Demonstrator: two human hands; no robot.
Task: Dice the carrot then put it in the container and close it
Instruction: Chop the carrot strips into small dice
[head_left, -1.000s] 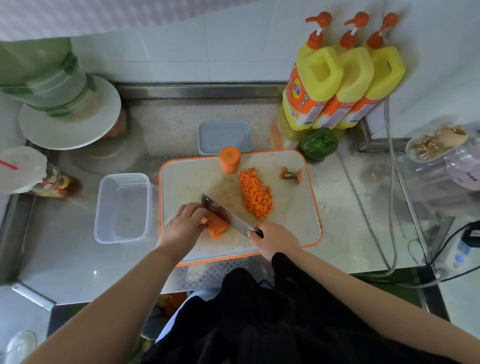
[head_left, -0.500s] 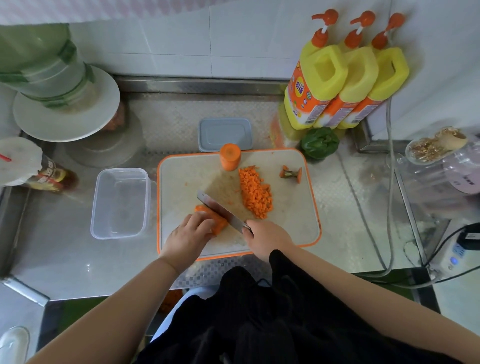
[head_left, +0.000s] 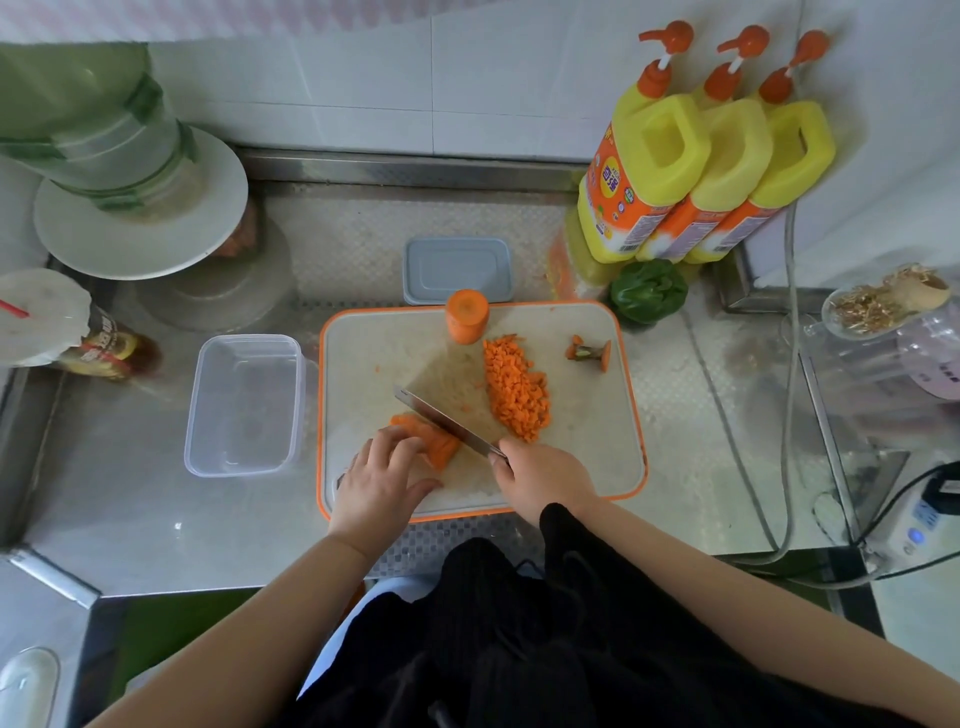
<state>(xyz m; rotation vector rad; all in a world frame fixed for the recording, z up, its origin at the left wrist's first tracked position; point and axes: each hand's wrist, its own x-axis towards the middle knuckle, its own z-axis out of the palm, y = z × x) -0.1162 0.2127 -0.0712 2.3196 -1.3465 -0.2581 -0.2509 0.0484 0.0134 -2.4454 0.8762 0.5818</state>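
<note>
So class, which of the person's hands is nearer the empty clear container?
Left. The left hand holds the carrot piece just right of the container; the right hand grips the knife farther right.

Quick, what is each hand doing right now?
Left hand: fingers curled over the carrot piece, holding it on the cutting board.
Right hand: gripping the knife.
</note>
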